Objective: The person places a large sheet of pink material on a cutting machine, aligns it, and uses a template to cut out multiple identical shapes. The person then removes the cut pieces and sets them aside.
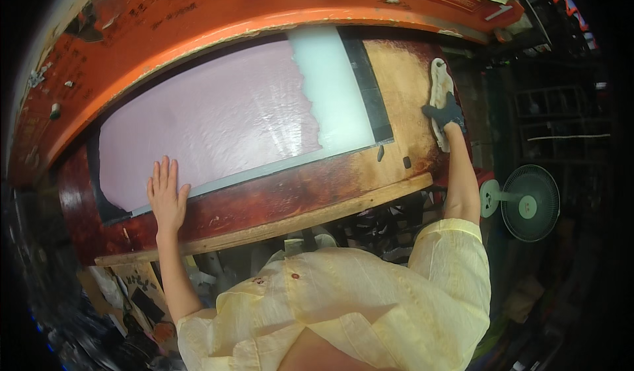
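A lilac sheet (205,116) with a slight sheen and a ragged right edge covers much of the dark red work board (264,196). It lies over a pale whitish-green sheet (333,83) with dark borders. My left hand (168,196), bare, rests flat across the near left edge of the lilac sheet, fingers stretched out. At the board's right end, my right hand (446,112), in a dark glove, grips a long off-white piece (440,77) with a hole near its far end. Its exact kind cannot be made out, and the glove hides its middle.
An orange machine beam (198,37) with a red warning label spans the far side. A wooden strip (277,225) runs along the board's near edge. Two small dark pieces (407,163) lie near the right corner. A fan (530,204) stands to the right.
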